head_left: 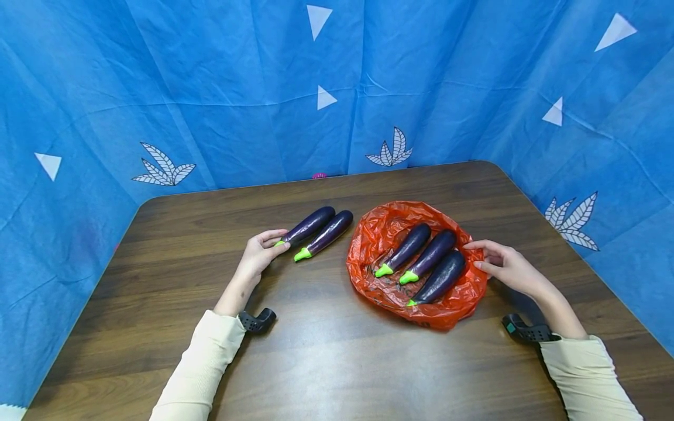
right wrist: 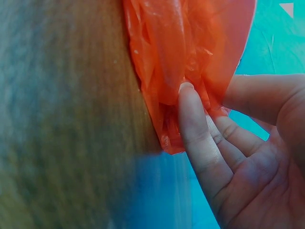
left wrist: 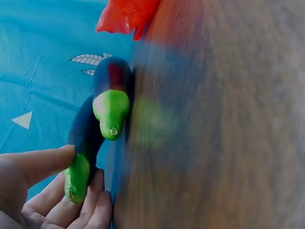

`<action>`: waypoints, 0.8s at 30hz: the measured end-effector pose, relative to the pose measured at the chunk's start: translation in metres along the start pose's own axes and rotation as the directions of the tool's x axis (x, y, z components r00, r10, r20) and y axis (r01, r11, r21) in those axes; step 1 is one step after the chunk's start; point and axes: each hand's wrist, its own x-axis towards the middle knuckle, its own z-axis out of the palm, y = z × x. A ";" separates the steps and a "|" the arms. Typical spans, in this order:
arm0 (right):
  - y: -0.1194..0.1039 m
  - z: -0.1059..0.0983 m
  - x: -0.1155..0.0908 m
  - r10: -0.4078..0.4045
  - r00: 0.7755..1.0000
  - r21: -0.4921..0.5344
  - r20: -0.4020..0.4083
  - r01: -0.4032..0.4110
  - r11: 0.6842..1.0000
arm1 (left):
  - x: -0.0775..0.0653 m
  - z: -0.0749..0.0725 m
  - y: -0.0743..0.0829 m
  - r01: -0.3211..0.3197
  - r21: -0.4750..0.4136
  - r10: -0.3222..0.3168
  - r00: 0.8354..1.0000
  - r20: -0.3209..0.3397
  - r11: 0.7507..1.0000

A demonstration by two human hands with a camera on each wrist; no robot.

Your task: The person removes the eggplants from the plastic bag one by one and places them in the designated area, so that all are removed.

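My left hand [head_left: 255, 254] pinches a dark purple eggplant [head_left: 312, 224] by its bright green stem end, with the body lying on the table. In the left wrist view, the thumb and fingers are on either side of the green cap. A second eggplant [head_left: 333, 231] lies just to its right, roughly parallel and outside the grip. Farther right, a crumpled red plastic bag [head_left: 363, 275] stands spread open with three eggplants [head_left: 432, 257] inside. At its right side, my right hand [head_left: 513, 270] holds the bag's edge; the right wrist view shows thin red plastic [right wrist: 159, 57] between thumb and fingers.
The brown wooden table [head_left: 316, 356] has its far edge close to a blue patterned curtain [head_left: 237, 88], which also hangs along both sides. A black wrist device [head_left: 258, 320] sits on the left wrist, and another [head_left: 526, 328] on the right wrist.
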 end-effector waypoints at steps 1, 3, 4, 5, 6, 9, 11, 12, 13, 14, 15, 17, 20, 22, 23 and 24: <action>0.000 0.000 0.000 0.000 1.000 0.002 -0.001 0.000 1.000 | 0.000 0.000 0.000 -0.013 0.032 0.013 1.000 0.002 0.999; -0.001 0.000 0.000 -0.004 1.000 0.004 0.003 0.004 1.000 | -0.001 0.000 0.000 -0.036 0.081 0.035 0.999 0.008 0.996; -0.001 0.000 0.000 -0.003 1.000 0.005 0.002 0.003 1.000 | -0.001 0.000 -0.001 -0.044 0.101 0.043 0.999 0.013 0.994; -0.001 0.001 0.000 -0.001 1.000 0.006 0.001 0.001 1.000 | -0.001 0.000 -0.001 -0.057 0.125 0.054 0.998 0.021 0.991; -0.001 0.001 0.000 0.003 1.000 0.007 -0.001 -0.003 1.000 | -0.002 0.000 -0.001 -0.065 0.140 0.061 0.998 0.029 0.988; -0.002 0.000 0.000 0.001 1.000 0.011 0.001 -0.001 1.000 | -0.002 -0.001 -0.001 -0.086 0.161 0.079 0.996 0.051 0.983; -0.001 0.000 0.000 -0.003 1.000 0.012 0.000 0.003 1.000 | -0.002 -0.001 -0.002 -0.096 0.161 0.087 0.994 0.062 0.982; -0.001 0.000 0.000 -0.007 1.000 0.012 0.002 0.007 1.000 | -0.002 -0.001 -0.002 -0.100 0.158 0.091 0.994 0.065 0.982; -0.001 0.000 0.000 -0.007 1.000 0.013 0.002 0.007 1.000 | -0.002 -0.001 -0.002 -0.105 0.155 0.096 0.993 0.067 0.982; -0.001 0.000 0.000 -0.007 1.000 0.012 0.002 0.007 1.000 | -0.002 -0.001 -0.002 -0.108 0.156 0.099 0.993 0.069 0.982; 0.000 0.000 0.000 -0.003 1.000 0.010 0.000 0.003 1.000 | -0.002 -0.001 -0.003 -0.111 0.157 0.101 0.992 0.069 0.981; 0.000 0.000 0.000 0.002 1.000 0.008 -0.002 -0.002 1.000 | -0.002 -0.001 -0.003 -0.117 0.158 0.107 0.992 0.068 0.981; 0.001 0.000 -0.001 0.000 1.000 0.002 0.000 0.000 1.000 | -0.002 -0.002 -0.004 -0.121 0.152 0.111 0.991 0.069 0.981; 0.001 0.000 -0.001 -0.002 1.000 0.003 -0.001 0.002 1.000 | -0.002 -0.002 -0.004 -0.129 0.146 0.119 0.990 0.071 0.981; 0.001 0.000 -0.001 -0.004 1.000 0.004 0.000 0.004 1.000 | -0.002 -0.002 -0.004 -0.133 0.146 0.123 0.990 0.073 0.980; 0.002 0.000 0.000 -0.008 1.000 0.004 0.002 0.008 1.000 | -0.002 -0.002 -0.004 -0.134 0.145 0.124 0.989 0.074 0.980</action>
